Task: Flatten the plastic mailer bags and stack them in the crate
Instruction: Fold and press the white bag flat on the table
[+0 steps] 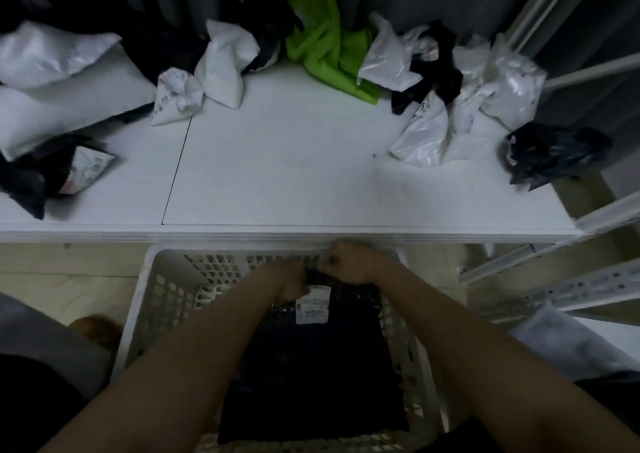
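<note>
A black mailer bag [311, 366] with a white shipping label [312, 305] lies flat in the white perforated crate [166, 300] below the tabletop's near edge. Left hand [289, 279] and right hand [349, 260] grip its far edge, fingers curled on the plastic. Crumpled white mailer bags [221, 64] and a green bag [325, 43] line the white tabletop's [277, 168] far edge.

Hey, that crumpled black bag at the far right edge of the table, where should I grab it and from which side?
Probably take the black bag by its bunched upper folds, reaching with the right hand from the table's open middle. It sits crumpled at the table's right edge, with white bags close on its left, so pulling it inward should keep it from sliding off.
</note>
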`<state>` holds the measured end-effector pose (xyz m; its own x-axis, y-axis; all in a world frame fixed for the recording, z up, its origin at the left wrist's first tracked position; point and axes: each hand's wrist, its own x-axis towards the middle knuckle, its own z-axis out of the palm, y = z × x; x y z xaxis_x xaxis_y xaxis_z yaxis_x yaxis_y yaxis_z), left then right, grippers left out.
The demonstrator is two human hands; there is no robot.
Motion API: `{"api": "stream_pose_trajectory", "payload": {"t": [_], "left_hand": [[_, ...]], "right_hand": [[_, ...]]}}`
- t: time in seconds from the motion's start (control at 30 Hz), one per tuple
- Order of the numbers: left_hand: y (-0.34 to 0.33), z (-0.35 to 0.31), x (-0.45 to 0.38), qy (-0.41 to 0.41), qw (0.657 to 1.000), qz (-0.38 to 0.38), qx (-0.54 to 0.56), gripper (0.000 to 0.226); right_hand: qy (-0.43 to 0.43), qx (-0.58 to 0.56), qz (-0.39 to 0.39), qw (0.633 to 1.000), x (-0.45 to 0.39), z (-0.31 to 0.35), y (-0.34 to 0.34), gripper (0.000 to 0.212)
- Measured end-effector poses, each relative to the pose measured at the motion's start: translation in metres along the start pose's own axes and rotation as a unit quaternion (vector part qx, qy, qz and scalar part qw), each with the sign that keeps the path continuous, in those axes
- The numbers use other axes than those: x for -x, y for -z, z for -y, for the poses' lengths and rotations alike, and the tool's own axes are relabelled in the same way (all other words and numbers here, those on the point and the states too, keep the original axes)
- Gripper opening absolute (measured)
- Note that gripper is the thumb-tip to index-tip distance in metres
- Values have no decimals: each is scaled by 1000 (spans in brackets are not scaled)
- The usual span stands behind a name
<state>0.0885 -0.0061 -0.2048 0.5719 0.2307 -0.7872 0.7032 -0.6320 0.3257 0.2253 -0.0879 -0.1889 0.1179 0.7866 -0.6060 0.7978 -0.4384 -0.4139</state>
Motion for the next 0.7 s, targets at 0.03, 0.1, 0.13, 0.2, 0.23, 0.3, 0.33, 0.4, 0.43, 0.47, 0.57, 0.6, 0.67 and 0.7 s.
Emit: {"api": "stream_pose_trajectory", "payload": {"t": [0.03, 0.1, 0.13, 0.2, 0.23, 0.3, 0.33, 0.4, 0.43, 0.47, 0.57, 0.6, 0.67, 0.7], "left_hand": [[15, -11, 7, 4, 1000, 5, 22, 25], [43, -35, 26, 1, 998, 20, 63, 21], [56, -45, 34, -9, 998, 3, 68, 22], [86, -67, 54, -33, 996, -55, 60, 22], [97, -75, 61, -45, 994, -77, 57, 22], [120, -90, 70, -57, 990, -119, 42, 22], [131, -96, 71, -60, 987, -145, 31, 24], [153, -110, 68, -61, 973, -219, -29, 27], [157, -110, 68, -57, 965, -250, -60, 29], [163, -113, 67, -55, 955, -279, -81, 30], [182, -126, 50, -59, 934, -340, -93, 29], [187, -131, 43, -59, 930, -351, -94, 29], [191, -134, 34, -63, 926, -361, -90, 30], [190, -135, 30, -63, 926, -362, -90, 30]], "right_hand": [[-7, 4, 4, 1000, 8, 4, 14, 25], [-28, -17, 36, 999, 23, 12, 37, 19], [-30, -24, 36, 999, 32, 16, 47, 19], [-10, 1, -27, 1000, 52, 21, 74, 19], [-3, 5, -58, 998, 60, 23, 89, 19], [-4, 13, -118, 993, 67, 18, 118, 20], [-9, 42, -153, 987, 67, 12, 132, 22], [-33, 99, -215, 971, 61, -6, 154, 24], [-50, 109, -223, 967, 55, -12, 157, 29], [-75, 127, -237, 960, 49, -19, 161, 38], [-149, 226, -259, 927, 25, -48, 171, 69], [-159, 259, -260, 917, 17, -57, 174, 75], [-124, 328, -314, 882, 1, -70, 175, 79], [-110, 359, -333, 865, -4, -72, 176, 72]]}}
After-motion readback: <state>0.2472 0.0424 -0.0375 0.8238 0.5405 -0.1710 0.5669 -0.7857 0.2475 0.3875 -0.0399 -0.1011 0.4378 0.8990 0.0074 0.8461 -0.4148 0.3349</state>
